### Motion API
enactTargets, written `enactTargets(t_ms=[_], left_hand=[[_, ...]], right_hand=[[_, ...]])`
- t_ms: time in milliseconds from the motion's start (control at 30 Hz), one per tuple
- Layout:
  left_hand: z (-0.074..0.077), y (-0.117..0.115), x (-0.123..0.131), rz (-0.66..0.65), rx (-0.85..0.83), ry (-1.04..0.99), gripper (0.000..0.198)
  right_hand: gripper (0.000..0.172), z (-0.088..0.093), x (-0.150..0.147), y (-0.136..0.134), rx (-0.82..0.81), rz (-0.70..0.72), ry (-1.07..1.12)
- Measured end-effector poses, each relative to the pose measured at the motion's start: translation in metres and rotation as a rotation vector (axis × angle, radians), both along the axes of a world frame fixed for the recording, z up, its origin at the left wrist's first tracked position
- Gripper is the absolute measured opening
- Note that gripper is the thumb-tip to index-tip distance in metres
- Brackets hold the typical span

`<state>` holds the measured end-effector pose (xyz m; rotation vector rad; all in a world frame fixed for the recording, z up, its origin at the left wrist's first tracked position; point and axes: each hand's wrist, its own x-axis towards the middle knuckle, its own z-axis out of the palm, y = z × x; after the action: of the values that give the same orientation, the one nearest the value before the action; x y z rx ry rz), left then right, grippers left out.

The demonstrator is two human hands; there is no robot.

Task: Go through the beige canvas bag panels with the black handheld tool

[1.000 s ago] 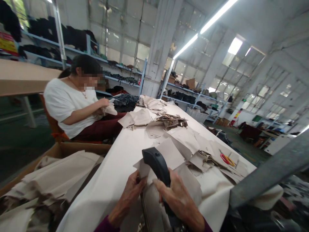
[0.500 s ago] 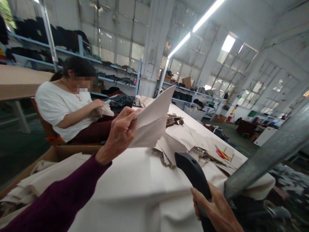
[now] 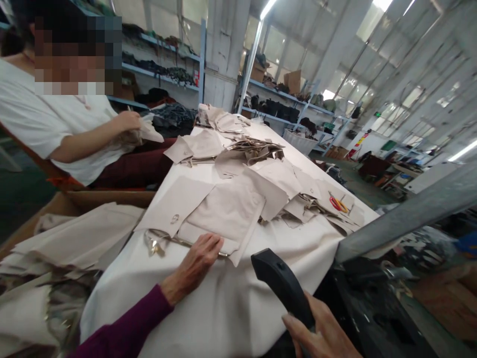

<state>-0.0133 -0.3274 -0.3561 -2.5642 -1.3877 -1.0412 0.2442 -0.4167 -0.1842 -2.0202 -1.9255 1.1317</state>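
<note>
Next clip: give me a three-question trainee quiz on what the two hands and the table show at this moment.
1. True or false: the left hand lies flat on a beige fabric piece on the table.
2. What does the right hand hold? A) scissors B) black handle C) fabric
3. Fill in: the red and yellow scissors lie near the table's ____ edge, away from both hands.

Key
1. True; the fingers rest at the piece's near edge.
2. B; the black handle sticks up from the right hand's grip.
3. Right.
</note>
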Motion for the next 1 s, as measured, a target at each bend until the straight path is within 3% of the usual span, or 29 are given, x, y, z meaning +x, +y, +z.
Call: enactTargets(t_ms=[233, 367, 500, 600, 733, 900, 1000], left_hand=[[-0.008, 0.003, -0.007, -0.055, 0.007, -0.125, 0.035], [-0.007, 0.003, -0.009, -0.071, 0.014, -0.141, 0.03], [-0.006, 0.005, -0.009, -0.074, 0.019, -0.125, 0.022], [-0.007, 0.005, -0.008, -0.076, 0.014, -0.134, 0.019], [-0.007, 0.003, -0.009, -0.072, -0.017, -0.153, 0.022], [-0.004, 0.003, -0.01, -0.095, -0.046, -0.159, 0.023], [-0.005, 0.004, -0.009, -0.107, -0.055, -0.145, 0.021]], right_hand=[[0.045, -0.013, -0.029, 0.028, -0.074, 0.052, -0.01], [0.037, -0.022, -0.045, 0.051, -0.071, 0.105, 0.049], [0.03, -0.021, -0.051, 0.071, 0.011, 0.067, 0.044], [0.029, -0.008, -0.046, 0.072, 0.046, 0.071, 0.021], [0.028, 0.003, -0.037, 0.053, 0.004, 0.1, -0.02], [0.032, -0.013, -0.042, 0.046, -0.09, 0.093, 0.032], [0.032, -0.021, -0.05, 0.064, -0.002, 0.072, 0.063]])
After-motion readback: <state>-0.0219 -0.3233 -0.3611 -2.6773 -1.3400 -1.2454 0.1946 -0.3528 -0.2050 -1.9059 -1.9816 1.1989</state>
